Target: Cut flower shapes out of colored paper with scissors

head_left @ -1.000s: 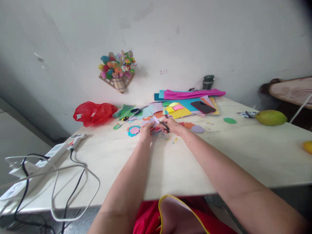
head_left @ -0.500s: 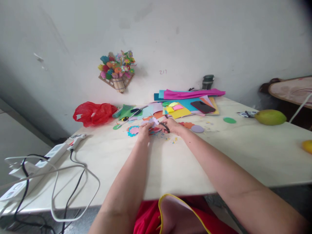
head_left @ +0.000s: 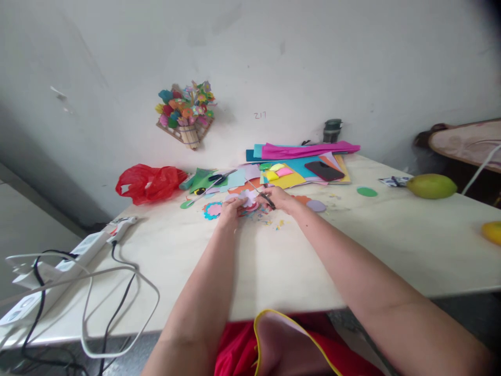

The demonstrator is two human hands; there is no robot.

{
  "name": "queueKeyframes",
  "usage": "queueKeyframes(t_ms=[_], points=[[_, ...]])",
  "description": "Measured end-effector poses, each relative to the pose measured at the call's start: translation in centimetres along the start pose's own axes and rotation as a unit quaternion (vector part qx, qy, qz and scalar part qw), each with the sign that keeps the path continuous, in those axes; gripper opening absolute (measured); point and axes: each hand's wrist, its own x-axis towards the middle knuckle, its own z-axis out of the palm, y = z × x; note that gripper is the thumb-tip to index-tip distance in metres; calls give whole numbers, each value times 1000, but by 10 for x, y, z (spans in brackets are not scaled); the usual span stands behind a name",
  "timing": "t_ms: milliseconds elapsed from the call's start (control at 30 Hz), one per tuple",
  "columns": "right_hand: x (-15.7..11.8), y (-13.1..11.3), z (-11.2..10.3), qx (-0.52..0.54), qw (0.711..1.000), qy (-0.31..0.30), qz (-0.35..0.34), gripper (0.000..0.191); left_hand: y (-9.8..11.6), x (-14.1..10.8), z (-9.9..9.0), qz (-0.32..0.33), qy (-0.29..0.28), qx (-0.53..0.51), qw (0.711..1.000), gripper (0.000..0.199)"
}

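Note:
My left hand (head_left: 231,207) pinches a pale lilac paper flower (head_left: 248,198) with a scalloped edge. Just to its right, my right hand (head_left: 278,199) is closed round dark-handled scissors (head_left: 267,200), whose blades point up and left beside the flower. Left of my left hand lies a blue scalloped shape with a pink centre (head_left: 213,210). A lilac paper oval (head_left: 316,206) rests on the table right of my right hand. Small paper scraps (head_left: 279,225) are scattered below the hands.
Behind the hands are coloured sheets (head_left: 297,180) with a phone (head_left: 324,171) on top. A red plastic bag (head_left: 151,184) and a second pair of scissors (head_left: 217,179) lie to the left. A power strip (head_left: 86,249) with cables lines the left side; a green-yellow fruit (head_left: 431,186) sits right.
The lilac flower has turned flatter, showing more of its face. The scissors have drawn slightly away from it to the right, with the blades showing more clearly.

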Motion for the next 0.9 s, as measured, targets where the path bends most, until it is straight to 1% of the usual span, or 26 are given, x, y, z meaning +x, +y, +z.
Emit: queueKeyframes(t_ms=[100, 200, 267, 367, 500, 567, 667, 767, 900], points=[[-2, -2, -4, 31, 999, 22, -11, 20, 1, -2, 0, -11, -41, 11, 999, 31], [-3, -7, -7, 61, 997, 48, -4, 23, 4, -6, 2, -23, -58, 31, 998, 30], [-4, -11, -8, 78, 995, 54, -5, 24, 6, -8, 4, -32, -68, 44, 996, 30], [-6, -14, -6, 105, 993, 53, -21, 24, 7, -11, 7, -34, -98, 64, 993, 29], [-4, -10, -2, 118, 992, 19, -28, 24, 5, -12, 6, -51, -129, 93, 986, 24], [-2, -7, -1, 103, 994, 4, -34, 24, 4, -12, 5, -59, -130, 97, 985, 24], [0, -3, 0, 80, 996, -1, -44, 22, 3, -11, 4, -68, -126, 104, 984, 22], [-1, -4, 0, 81, 996, 6, -39, 21, 1, -9, 4, -62, -117, 101, 986, 20], [-4, -9, 0, 76, 996, 28, -31, 21, 0, -7, 5, -35, -89, 70, 993, 21]])
